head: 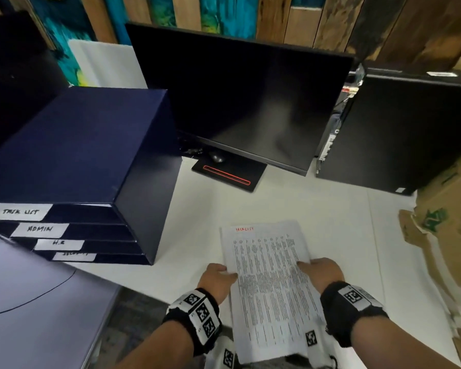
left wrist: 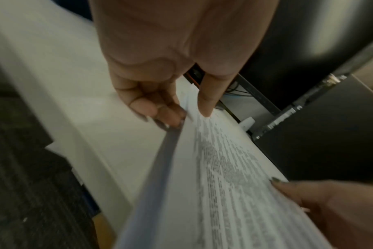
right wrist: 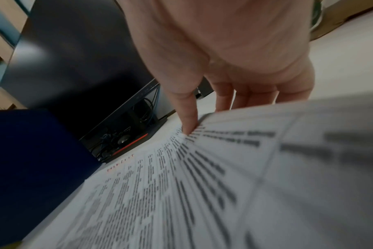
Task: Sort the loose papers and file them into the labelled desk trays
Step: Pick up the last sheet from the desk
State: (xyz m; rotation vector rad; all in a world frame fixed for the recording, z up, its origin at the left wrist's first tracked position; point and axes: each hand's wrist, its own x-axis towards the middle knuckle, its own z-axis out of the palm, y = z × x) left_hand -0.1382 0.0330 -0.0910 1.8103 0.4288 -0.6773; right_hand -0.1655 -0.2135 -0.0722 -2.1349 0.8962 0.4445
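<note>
I hold a printed sheaf of paper point(head: 269, 283) headed "TASKLIST" in red, raised above the white desk point(head: 330, 209). My left hand point(head: 220, 274) pinches its left edge, thumb on top and fingers beneath, as the left wrist view shows on the paper point(left wrist: 224, 176). My right hand point(head: 318, 270) grips the right edge, thumb pressed on the print point(right wrist: 181, 185). To the left stands a dark blue stack of desk trays point(head: 72, 161) with white labels: "TASK LIST" point(head: 20, 211), "ADMIN" point(head: 40, 229), "H.R" point(head: 58, 243) and a fourth label partly hidden.
A black monitor point(head: 245, 102) on a stand with a red stripe point(head: 228, 175) sits behind the paper. A black computer tower point(head: 399, 134) stands at the right, with crumpled cardboard point(head: 442, 230) beside it. A grey surface point(head: 32, 302) lies at the lower left.
</note>
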